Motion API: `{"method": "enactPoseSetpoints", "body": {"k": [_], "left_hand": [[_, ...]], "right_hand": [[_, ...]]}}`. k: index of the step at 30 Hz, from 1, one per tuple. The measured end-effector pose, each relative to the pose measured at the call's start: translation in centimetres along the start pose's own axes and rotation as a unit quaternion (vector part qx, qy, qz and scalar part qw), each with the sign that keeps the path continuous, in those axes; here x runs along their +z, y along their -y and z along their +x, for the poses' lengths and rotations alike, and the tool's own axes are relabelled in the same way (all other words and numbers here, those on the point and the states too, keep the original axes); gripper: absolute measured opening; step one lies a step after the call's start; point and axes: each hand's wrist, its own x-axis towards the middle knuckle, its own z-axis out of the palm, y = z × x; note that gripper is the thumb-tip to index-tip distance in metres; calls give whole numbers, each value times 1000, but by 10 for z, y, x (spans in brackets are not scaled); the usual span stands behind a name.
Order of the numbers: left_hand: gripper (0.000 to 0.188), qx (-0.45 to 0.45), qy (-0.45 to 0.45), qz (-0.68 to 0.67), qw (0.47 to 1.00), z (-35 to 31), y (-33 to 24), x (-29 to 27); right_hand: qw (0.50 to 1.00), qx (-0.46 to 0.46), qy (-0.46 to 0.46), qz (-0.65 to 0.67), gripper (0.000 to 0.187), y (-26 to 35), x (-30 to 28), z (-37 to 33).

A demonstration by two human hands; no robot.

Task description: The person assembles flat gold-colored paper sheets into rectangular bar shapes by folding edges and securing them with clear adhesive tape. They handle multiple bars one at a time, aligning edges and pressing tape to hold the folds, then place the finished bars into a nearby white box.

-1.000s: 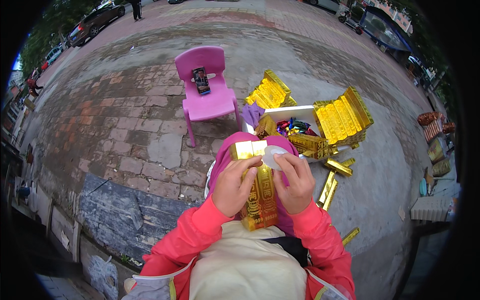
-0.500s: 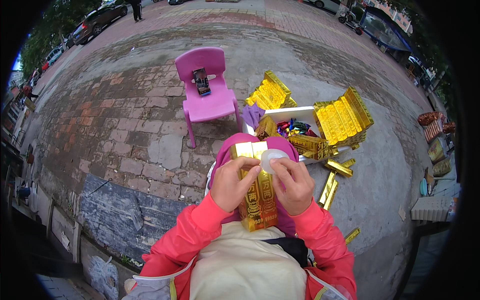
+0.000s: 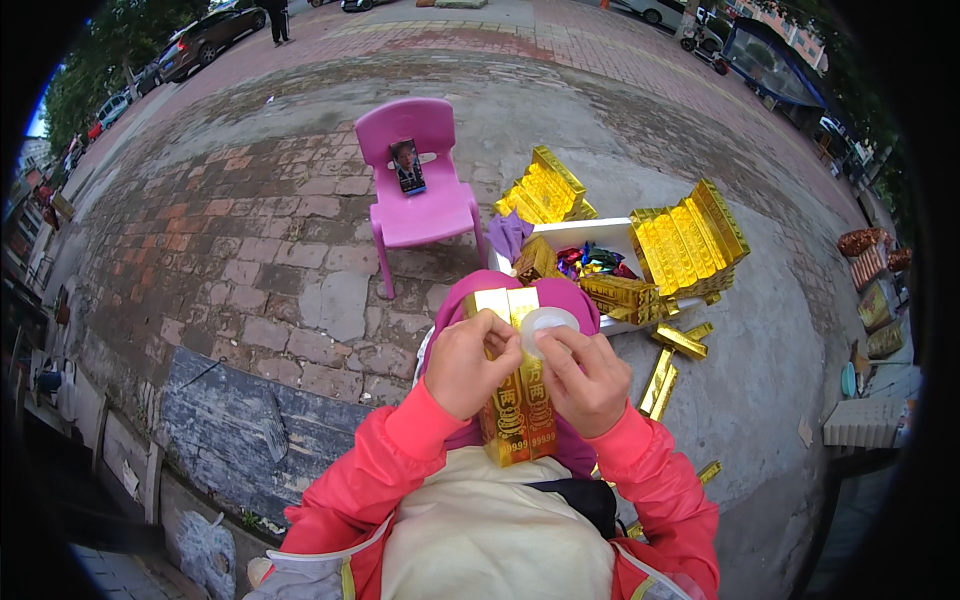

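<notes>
Two tall gold boxes [image 3: 515, 420] with dark printing stand side by side on my lap, between my forearms. Over their upper part my right hand [image 3: 588, 380] grips a roll of clear tape [image 3: 532, 325] by its near edge, thumb and fingers closed on it. Just left of the roll, my left hand [image 3: 468, 365] is in a pinch, thumb against forefinger. Whatever lies between those fingertips is too small or clear to make out.
A white box [image 3: 610, 232] ahead to the right holds shiny coloured foil pieces and gold packs. Gold stacks [image 3: 690, 240] stand beside it; loose gold bars [image 3: 658, 380] lie on the ground. A pink chair [image 3: 425, 215] with a phone [image 3: 408, 165] on it stands ahead.
My left fingertips have shifted slightly and closed further together beside the roll. My right hand still holds the tape, moved a little. The view has tilted slightly; the phone's screen picture differs.
</notes>
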Motion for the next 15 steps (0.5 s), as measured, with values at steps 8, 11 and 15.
{"method": "enactPoseSetpoints", "body": {"k": [8,11,15], "left_hand": [[10,32,3,-11,999,4,3,-2],[8,-14,37,-86,996,3,5,-7],[6,-68,98,-221,968,5,9,-15]], "right_hand": [[999,2,-18,26,47,-2,1,3],[998,15,-24,48,48,-2,2,6],[996,30,-30,77,47,0,1,9]]}}
